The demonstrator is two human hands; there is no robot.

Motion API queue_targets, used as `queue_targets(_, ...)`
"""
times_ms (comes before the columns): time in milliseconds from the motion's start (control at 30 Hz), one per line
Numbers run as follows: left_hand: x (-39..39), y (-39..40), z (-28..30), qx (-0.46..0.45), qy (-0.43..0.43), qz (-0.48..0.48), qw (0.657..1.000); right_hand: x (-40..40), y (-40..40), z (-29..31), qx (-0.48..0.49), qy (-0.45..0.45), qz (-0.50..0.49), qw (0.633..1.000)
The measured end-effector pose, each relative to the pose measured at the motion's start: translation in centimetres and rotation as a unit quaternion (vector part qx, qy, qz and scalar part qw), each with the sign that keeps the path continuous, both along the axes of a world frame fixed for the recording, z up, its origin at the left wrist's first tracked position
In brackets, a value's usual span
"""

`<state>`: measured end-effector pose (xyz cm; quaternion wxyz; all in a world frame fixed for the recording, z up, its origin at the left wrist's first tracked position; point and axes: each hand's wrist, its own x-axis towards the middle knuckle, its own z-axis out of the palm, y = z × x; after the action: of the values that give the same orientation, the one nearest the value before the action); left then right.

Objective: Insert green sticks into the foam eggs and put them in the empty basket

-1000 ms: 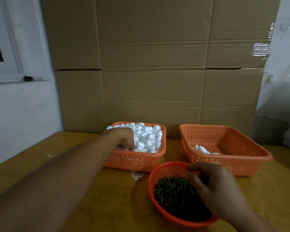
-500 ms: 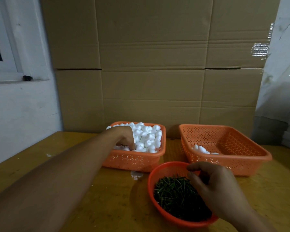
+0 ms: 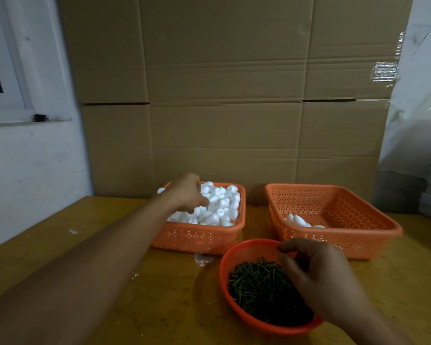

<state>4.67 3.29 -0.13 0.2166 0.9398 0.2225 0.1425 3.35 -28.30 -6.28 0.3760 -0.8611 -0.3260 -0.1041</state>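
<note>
Three orange plastic containers sit on the yellow-brown wooden table [image 3: 60,247]. The left basket [image 3: 197,237] is square with perforated walls and is heaped with white foam eggs [image 3: 222,207], smooth and rounded. The right basket [image 3: 339,220], wider and perforated in the same way, holds only a few finished eggs [image 3: 299,221] lying against its near-left wall; any sticks in them are too small to make out. Nearest the person is a round red-orange bowl [image 3: 237,252] with a mesh-like wall, filled with a loose tangle of thin, dark green sticks [image 3: 256,287].

The left hand [image 3: 187,192] reaches over the left basket's rim, its fingers curled down into the heap of eggs. The fingertips are buried among the eggs, so whether they grip one cannot be told. The right hand [image 3: 319,275] hovers over the bowl with thumb and forefinger curled toward each other above the sticks; it hides the bowl's right side, and whether a stick is pinched between them cannot be seen.

Small white foam scraps [image 3: 202,259] lie on the table between the left basket and the bowl. Behind the baskets stand large creased cardboard sheets [image 3: 224,95], with a patch of clear tape [image 3: 383,72] at the upper right. A white wall and window frame [image 3: 13,105] are cut off at the left edge.
</note>
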Motion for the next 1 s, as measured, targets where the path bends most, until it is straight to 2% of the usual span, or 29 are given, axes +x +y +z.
queue_targets(133,-1.6,-2.0,-0.4,-0.024,-0.2,-0.023,0.979,0.0,0.1,-0.1,-0.005,0.0,0.006,1.0)
queue_targets(233,-2.9,-4.0,-0.7,-0.064,-0.287,-0.072,0.953,-0.2,0.2,0.0,-0.008,-0.001,0.005,1.0)
queue_targets(300,-3.7,-5.4,-1.0,-0.094,-0.312,-0.105,0.939,-0.3,0.2,0.0,-0.015,-0.007,0.001,1.0)
queue_targets(367,-4.4,-6.8,-1.2,-0.138,-0.314,-0.12,0.932,-0.5,0.3,0.1,-0.027,-0.005,0.001,1.0)
queue_targets(433,-4.9,-8.1,-1.5,-0.223,-0.305,-0.134,0.916,-0.7,0.3,0.2,-0.04,0.002,0.007,0.999)
queue_targets(533,-5.3,-9.8,-2.0,-0.38,-0.284,-0.156,0.866,-0.9,0.4,0.2,-0.071,0.009,0.016,0.997)
queue_targets(600,-5.5,-10.6,-2.2,-0.44,-0.265,-0.16,0.843,-1.0,0.5,0.3,-0.082,0.01,0.021,0.996)
queue_targets(700,-5.9,-10.9,-2.6,-0.477,-0.228,-0.138,0.838,-1.2,0.5,0.4,-0.089,0.006,0.023,0.996)
queue_targets(833,-5.9,-11.2,-3.4,-0.475,-0.205,-0.124,0.847,-1.3,0.6,0.5,-0.138,0.0,0.013,0.99)
queue_targets(1000,-5.9,-11.4,-4.0,-0.464,-0.171,-0.19,0.848,-1.6,0.8,0.8,-0.212,0.006,0.019,0.977)
